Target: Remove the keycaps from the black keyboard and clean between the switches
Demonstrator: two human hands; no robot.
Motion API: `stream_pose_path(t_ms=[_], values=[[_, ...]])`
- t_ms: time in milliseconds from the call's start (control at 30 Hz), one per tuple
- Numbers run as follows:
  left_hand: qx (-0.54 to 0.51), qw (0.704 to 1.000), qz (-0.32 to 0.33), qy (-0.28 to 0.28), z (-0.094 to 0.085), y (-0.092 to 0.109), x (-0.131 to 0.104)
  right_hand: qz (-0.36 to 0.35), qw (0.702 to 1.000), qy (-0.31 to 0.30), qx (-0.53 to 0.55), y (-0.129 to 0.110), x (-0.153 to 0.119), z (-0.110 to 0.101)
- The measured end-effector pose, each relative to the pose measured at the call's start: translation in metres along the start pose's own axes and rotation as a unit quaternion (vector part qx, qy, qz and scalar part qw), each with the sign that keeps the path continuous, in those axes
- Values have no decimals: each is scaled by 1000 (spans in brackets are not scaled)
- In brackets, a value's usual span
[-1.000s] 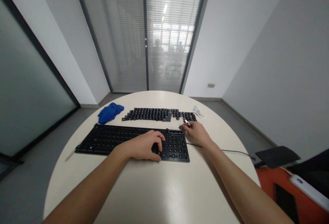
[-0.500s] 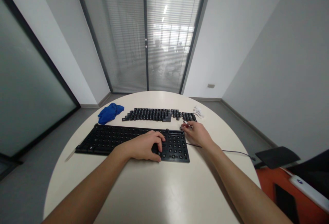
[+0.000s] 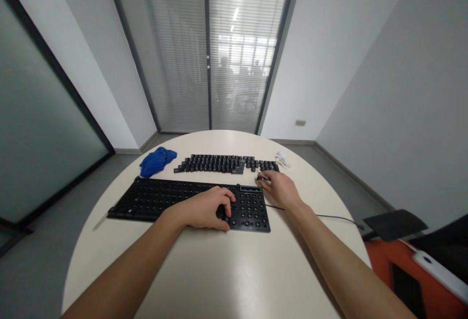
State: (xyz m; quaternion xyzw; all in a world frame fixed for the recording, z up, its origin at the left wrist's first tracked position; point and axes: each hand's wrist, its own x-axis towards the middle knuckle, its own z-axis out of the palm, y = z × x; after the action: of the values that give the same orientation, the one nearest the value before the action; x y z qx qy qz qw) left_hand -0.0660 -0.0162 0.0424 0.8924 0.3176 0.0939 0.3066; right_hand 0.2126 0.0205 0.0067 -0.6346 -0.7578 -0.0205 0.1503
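Note:
A black keyboard [image 3: 164, 189] with its keycaps off lies across the table. My left hand [image 3: 210, 207] is on its right half, fingers curled over the top and thumb at the front edge, gripping it. Past the keyboard's back right corner, my right hand [image 3: 280, 187] is closed around a slim metal tool [image 3: 263, 176]; its exact kind is too small to tell. A dark spot shows by those fingertips, perhaps a keycap. Right beyond them stands a block of loose black keycaps [image 3: 268, 165]; a larger group of keycaps [image 3: 212, 163] runs to the left.
A blue cloth [image 3: 157, 161] lies crumpled at the back left, and a white crumpled tissue [image 3: 282, 159] at the back right. The keyboard's cable [image 3: 334, 216] trails off the right side. A thin pale stick [image 3: 100, 221] is left of the keyboard. The round table [image 3: 219, 270] has a curved edge.
My right hand has shifted slightly left, and the metal tool in it has tipped lower. My left hand and the keyboard stay put.

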Motion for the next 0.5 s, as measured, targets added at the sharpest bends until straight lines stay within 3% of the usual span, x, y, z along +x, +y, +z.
stream_pose_path(t_ms=[233,500], values=[[-6,1000,-1,4,0,0,0,-51,998,30,-30,0,4,4],[-11,1000,0,4,0,-1,0,-30,998,31,-50,1,7,14]])
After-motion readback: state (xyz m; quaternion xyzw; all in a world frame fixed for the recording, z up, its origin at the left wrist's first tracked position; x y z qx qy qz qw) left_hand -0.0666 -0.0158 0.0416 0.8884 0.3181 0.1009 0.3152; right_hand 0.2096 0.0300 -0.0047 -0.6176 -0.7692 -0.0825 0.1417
